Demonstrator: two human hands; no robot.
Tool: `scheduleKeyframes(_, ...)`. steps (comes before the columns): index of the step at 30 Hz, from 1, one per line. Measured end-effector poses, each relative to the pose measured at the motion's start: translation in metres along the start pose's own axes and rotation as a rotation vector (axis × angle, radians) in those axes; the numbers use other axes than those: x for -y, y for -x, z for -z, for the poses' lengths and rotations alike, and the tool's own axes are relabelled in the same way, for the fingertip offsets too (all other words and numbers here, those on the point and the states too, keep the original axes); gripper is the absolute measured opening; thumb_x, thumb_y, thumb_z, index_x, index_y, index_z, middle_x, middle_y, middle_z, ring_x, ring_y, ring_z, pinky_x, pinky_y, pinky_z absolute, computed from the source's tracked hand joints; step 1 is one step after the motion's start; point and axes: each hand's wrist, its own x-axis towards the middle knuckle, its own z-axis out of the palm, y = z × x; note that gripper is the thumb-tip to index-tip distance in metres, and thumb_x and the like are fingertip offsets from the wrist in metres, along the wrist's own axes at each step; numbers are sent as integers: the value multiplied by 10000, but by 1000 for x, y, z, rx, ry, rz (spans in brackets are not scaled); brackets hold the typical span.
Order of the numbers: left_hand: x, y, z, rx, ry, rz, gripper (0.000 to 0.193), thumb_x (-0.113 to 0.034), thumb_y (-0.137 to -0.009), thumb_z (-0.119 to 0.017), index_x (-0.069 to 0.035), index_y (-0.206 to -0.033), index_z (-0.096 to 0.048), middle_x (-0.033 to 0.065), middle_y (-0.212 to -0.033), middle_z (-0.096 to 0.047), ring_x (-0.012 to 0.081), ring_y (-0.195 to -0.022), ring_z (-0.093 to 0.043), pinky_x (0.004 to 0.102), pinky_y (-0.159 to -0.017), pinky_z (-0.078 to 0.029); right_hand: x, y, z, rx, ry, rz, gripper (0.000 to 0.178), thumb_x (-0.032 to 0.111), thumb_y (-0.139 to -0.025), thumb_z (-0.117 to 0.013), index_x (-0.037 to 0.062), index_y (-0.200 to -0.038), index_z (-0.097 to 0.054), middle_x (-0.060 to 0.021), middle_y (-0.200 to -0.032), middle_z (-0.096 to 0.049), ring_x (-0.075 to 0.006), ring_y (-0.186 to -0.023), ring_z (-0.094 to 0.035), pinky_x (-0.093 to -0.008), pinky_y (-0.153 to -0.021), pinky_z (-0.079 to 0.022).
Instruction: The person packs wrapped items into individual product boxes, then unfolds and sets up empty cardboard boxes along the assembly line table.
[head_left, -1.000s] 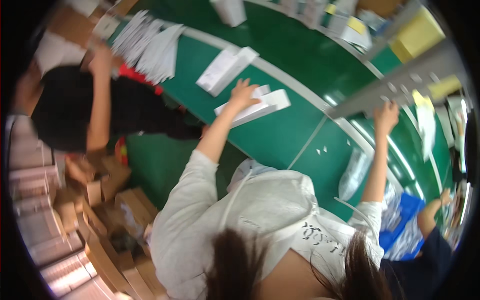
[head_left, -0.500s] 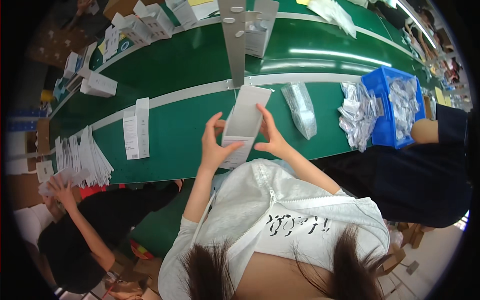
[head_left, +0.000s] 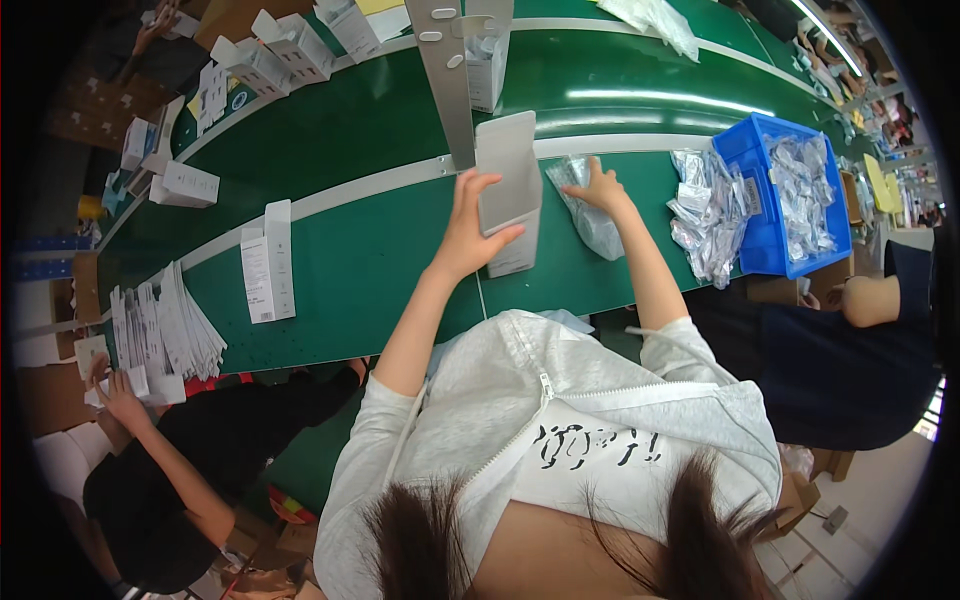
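My left hand (head_left: 468, 228) grips a tall white carton (head_left: 512, 190) by its left side, thumb across the front. The carton stands on the green bench with its long back panel raised and its opening toward me. To its right, my right hand (head_left: 603, 192) reaches over a clear bubble-wrap packet (head_left: 590, 228) lying on the bench. Its thumb and fingers are spread at the packet's upper part and seem to touch it. The hand partly hides the packet, and what is inside it cannot be made out.
A blue bin (head_left: 755, 215) of clear-bagged items stands right, beside a pile of silvery bags (head_left: 708, 215). A flat white carton (head_left: 267, 262) and stacked flat cartons (head_left: 170, 320) lie left. A metal post (head_left: 445, 80) rises beyond my carton. Co-workers sit on both sides.
My right hand has let go of the carton and moved right to the bubble-wrap packet. My left hand keeps the carton, now turned more upright and a little farther off.
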Motion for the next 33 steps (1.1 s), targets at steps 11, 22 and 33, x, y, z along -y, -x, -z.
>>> scheduleKeyframes(11,6,-14,-31,-15,135,161,592,-77,-604,-711,-97,-1084,-366,125,-1198,-390,313,-1091,-423,358,-921,-340,-57,-10,9,127,-1020,376,694,236,-698,-621,162,-1308,-297,-174,-1192,-425,-323,-963,-495,-373,-795,-433)
scheduleKeyframes(22,-3,6,-75,-228,125,141,614,-97,-608,-730,-93,-996,-253,180,-1231,-374,333,-1087,-425,368,-897,-356,75,108,69,-680,-1709,560,678,74,-704,-602,72,-1276,-237,-150,-1181,-390,-250,-987,-453,-334,-838,-390)
scheduleKeyframes(33,-1,19,-80,-347,95,155,654,-91,-577,-766,-89,-962,-237,229,-1282,-337,369,-1030,-485,366,-810,-426,59,122,9,-876,-441,1018,398,173,-651,-631,87,-1030,-547,-132,-1134,-446,-296,-1064,-407,-381,-910,-335)
